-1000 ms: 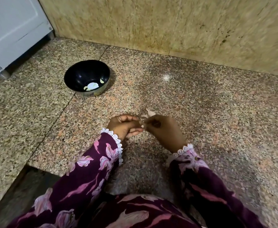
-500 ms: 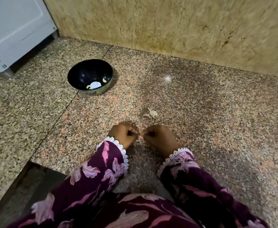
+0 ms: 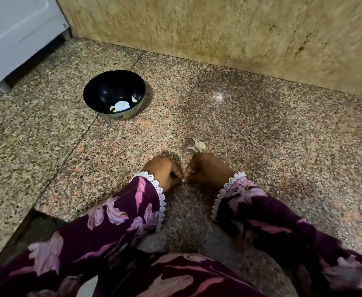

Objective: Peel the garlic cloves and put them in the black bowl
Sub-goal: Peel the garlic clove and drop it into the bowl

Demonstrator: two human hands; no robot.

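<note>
My left hand [image 3: 165, 172] and my right hand [image 3: 208, 170] meet knuckle to knuckle low on the granite counter, fingers curled, pinching a small garlic clove [image 3: 183, 180] between their tips; only a pale speck of it shows. Just beyond my right hand lies a scrap of garlic with papery skin [image 3: 198, 145] on the counter. The black bowl [image 3: 103, 91] stands farther back and to the left, holding a few pale peeled cloves [image 3: 122, 105] at its bottom.
A white appliance [image 3: 15, 35] stands at the far left corner. A beige stone wall [image 3: 218, 28] runs along the back. The counter edge [image 3: 47, 213] drops off at the lower left, next to my left sleeve.
Both hands have drawn back toward me and closed tighter together. The garlic scrap that sat at my right fingertips now lies alone on the counter beyond them.
</note>
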